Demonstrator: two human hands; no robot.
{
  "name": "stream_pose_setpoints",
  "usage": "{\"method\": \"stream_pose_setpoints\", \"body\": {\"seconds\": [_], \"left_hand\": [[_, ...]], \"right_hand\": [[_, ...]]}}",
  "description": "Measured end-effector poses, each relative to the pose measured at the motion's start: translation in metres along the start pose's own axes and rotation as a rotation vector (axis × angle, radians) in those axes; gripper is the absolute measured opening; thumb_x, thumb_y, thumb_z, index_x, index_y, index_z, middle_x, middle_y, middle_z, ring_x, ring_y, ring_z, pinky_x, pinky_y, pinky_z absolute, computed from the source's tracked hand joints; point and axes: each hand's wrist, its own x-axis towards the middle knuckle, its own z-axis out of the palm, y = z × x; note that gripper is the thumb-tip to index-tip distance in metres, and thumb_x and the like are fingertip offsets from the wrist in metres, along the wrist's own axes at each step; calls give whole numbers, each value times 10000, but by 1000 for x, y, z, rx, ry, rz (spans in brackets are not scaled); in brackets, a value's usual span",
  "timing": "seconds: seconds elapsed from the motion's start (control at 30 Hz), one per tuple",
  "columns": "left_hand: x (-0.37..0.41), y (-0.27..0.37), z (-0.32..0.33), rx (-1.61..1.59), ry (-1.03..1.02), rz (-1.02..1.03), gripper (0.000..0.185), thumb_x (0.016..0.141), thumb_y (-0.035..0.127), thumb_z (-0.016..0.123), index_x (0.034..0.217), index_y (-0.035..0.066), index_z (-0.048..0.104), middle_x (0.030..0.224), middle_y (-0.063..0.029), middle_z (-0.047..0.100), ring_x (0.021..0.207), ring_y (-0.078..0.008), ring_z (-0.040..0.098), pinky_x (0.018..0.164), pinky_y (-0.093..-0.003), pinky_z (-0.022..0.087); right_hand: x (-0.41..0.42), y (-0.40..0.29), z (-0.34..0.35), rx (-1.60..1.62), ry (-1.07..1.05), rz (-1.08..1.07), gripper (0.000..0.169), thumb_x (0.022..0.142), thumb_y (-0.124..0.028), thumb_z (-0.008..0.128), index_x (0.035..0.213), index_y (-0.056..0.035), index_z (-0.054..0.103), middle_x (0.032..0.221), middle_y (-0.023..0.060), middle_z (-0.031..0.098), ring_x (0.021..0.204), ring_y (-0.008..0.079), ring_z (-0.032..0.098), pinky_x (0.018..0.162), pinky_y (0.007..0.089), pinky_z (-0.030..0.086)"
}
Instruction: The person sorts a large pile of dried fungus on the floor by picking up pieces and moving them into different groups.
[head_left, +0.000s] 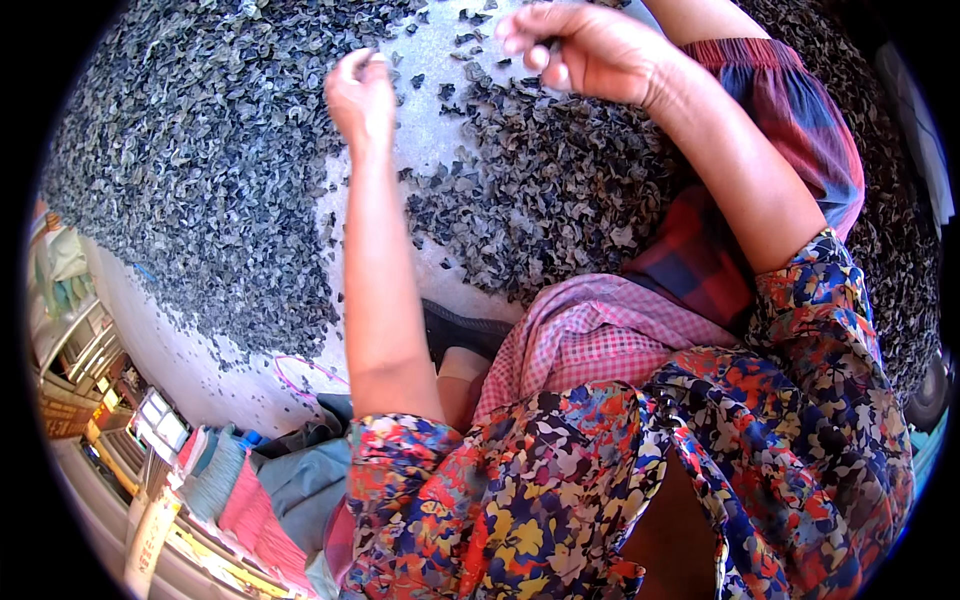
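Note:
Loose dark, curled pieces of what looks like dried black wood ear fungus (225, 150) lie in a broad layer on a pale surface (431, 120). A second, thicker heap (555, 180) of the same pieces is near my lap. At the right edge of the broad layer is my left hand (360, 97), its fingers curled; whether a piece is pinched in them is hidden. My right hand (592, 56) hovers above the top of the heap, with a small dark piece (553, 45) between thumb and fingers. Scattered single pieces (448, 91) dot the pale strip between the hands.
A pink gingham cloth (592, 322) covers my lap. Beside it is a black shoe (465, 330). A pink ring (289, 382) rests on the pale surface. More dark pieces (900, 247) spread along the right. Folded fabrics (262, 502) and a post bearing writing (150, 540) stand lower left.

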Motion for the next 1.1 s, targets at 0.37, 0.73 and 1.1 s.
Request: {"method": "stream_pose_setpoints", "body": {"seconds": [0.37,0.73,1.1], "left_hand": [[-4,-55,61,571,-58,66,509,895,418,509,1365,230,449,1547,-96,114,1409,-310,163,1095,-574,167],[-163,69,93,59,-368,783,331,654,196,789,961,124,687,1010,-37,595,979,-223,517,856,-326,395],[-148,45,94,-200,-433,532,154,723,62,675,876,75,663,1031,-80,634,1016,-256,571,937,-347,424]], "right_hand": [[-31,-63,-9,112,243,-242,137,926,-131,489,944,-39,589,768,12,612,627,113,556,527,243,456],[-56,-88,-5,182,62,-408,145,925,-116,478,971,-24,581,805,22,612,640,97,563,535,233,443],[-43,-75,-13,140,112,-389,133,909,-104,489,940,-37,599,793,35,617,616,125,546,527,246,454]]}}
